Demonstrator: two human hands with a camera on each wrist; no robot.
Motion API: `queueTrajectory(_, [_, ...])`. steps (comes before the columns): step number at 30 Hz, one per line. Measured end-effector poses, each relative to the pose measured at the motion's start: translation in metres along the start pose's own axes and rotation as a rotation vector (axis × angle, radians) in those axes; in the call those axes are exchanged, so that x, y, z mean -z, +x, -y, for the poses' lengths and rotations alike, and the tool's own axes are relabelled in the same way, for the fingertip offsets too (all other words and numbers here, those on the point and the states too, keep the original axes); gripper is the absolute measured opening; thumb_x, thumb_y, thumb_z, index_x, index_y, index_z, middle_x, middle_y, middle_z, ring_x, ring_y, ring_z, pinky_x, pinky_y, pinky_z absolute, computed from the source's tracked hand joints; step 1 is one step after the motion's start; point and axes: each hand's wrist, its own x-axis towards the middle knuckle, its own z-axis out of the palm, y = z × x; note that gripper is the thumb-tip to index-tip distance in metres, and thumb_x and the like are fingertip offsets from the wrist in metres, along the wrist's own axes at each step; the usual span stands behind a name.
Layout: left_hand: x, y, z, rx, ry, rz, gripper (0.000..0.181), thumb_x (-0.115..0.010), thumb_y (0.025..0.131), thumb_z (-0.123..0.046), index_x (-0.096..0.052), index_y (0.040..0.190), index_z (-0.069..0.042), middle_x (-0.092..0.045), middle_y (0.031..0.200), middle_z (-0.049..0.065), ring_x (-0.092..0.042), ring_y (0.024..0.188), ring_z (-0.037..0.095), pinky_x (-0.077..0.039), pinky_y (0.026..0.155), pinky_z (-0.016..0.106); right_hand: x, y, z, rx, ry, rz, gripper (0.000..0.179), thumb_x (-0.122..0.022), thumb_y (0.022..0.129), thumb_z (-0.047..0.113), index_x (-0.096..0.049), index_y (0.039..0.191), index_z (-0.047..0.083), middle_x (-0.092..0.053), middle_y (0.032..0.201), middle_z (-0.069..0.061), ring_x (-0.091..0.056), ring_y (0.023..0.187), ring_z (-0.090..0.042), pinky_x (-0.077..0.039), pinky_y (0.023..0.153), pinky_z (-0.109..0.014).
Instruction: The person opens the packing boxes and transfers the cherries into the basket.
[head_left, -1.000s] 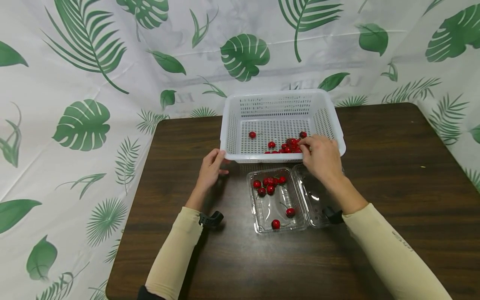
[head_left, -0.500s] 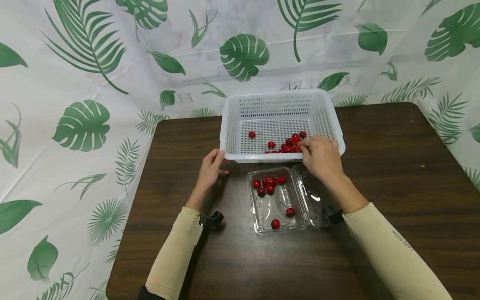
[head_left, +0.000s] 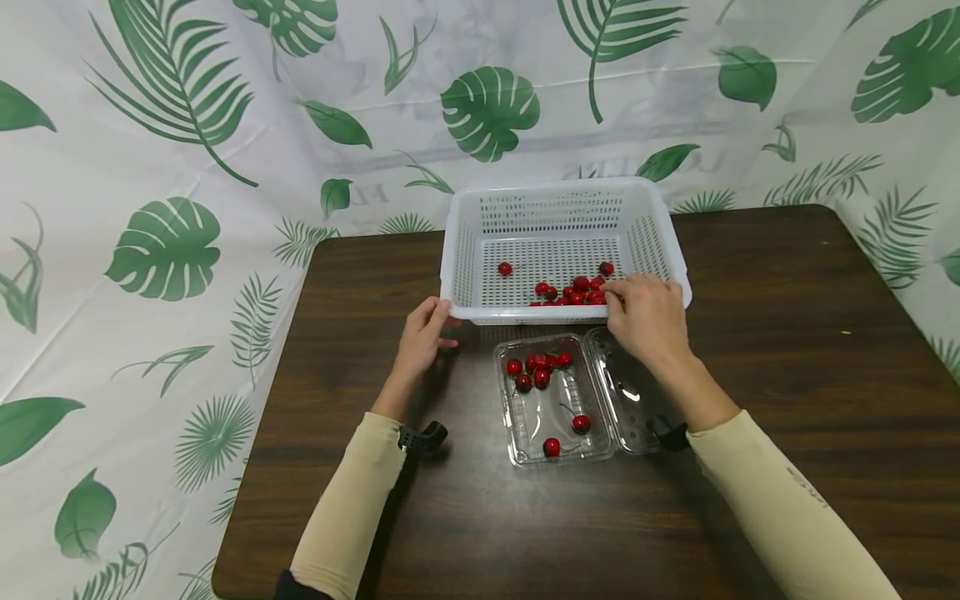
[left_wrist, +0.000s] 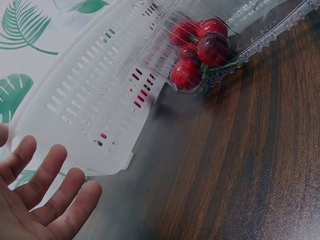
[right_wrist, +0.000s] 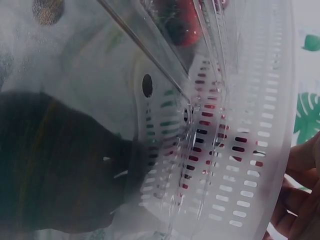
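In the head view my left hand (head_left: 422,337) is at the near left corner of a white perforated plastic basket (head_left: 555,313). Its thumb lies over the rim with the fingers below, a light pinch; the left wrist view has those other fingers (left_wrist: 82,202) spread apart. My right hand (head_left: 647,318) reaches over the near rim at the right, fingers bent down among a cluster of red cherries (head_left: 581,284). Its fingertips touch the cherries, but whether they grip one is hidden. A clear plastic clamshell box (head_left: 517,429) lies open in front, several cherries (head_left: 542,378) in its left half.
The clamshell's lid half (head_left: 633,400) lies flat beneath my right forearm. A single cherry (head_left: 505,269) sits apart on the basket floor. Everything stands on a dark wood table (head_left: 465,525), with a leaf-print cloth (head_left: 300,167) behind and at the left.
Cherries beside my right fingertips have shifted; one now lies a little further left in the cluster. My right hand has barely moved, and the left stays at the basket's corner.
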Motion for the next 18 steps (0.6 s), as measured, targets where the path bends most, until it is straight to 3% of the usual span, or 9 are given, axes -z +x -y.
queueTrajectory(8, [0.000, 0.000, 0.000, 0.005, -0.004, 0.004, 0.028, -0.045, 0.105, -0.014, -0.054, 0.106, 0.013, -0.059, 0.105, 0.031, -0.061, 0.083, 0.011, -0.052, 0.079, 0.067, 0.002, -0.004, 0.005, 0.023, -0.015, -0.079, 0.016, -0.063, 0.090, 0.014, -0.076, 0.098, 0.007, -0.070, 0.097, -0.012, -0.059, 0.094, -0.036, -0.039, 0.079, -0.057])
queueTrajectory(13, [0.000, 0.000, 0.000, 0.005, -0.002, 0.007, 0.028, -0.045, 0.105, -0.013, -0.054, 0.107, 0.013, -0.058, 0.106, 0.032, -0.061, 0.084, 0.012, -0.051, 0.079, 0.067, 0.004, -0.011, 0.016, 0.107, -0.028, -0.184, 0.013, -0.069, 0.087, 0.015, -0.077, 0.093, 0.008, -0.068, 0.092, -0.011, -0.058, 0.089, -0.036, -0.039, 0.074, -0.056])
queueTrajectory(16, [0.001, 0.000, 0.000, 0.006, -0.008, 0.003, 0.028, -0.045, 0.105, -0.014, -0.054, 0.107, 0.013, -0.058, 0.106, 0.032, -0.062, 0.089, 0.024, -0.051, 0.079, 0.067, 0.004, -0.018, 0.027, 0.178, -0.031, -0.202, 0.012, -0.072, 0.084, 0.014, -0.077, 0.092, 0.007, -0.067, 0.089, -0.011, -0.057, 0.085, -0.035, -0.039, 0.068, -0.052])
queueTrajectory(18, [0.000, 0.000, 0.001, 0.007, -0.019, 0.004, 0.028, -0.045, 0.105, -0.014, -0.054, 0.107, 0.013, -0.056, 0.107, 0.035, -0.061, 0.095, 0.038, -0.051, 0.079, 0.068, 0.003, -0.025, 0.035, 0.226, -0.034, -0.161, 0.011, -0.075, 0.082, 0.014, -0.077, 0.091, 0.008, -0.068, 0.087, -0.008, -0.059, 0.080, -0.033, -0.040, 0.063, -0.048])
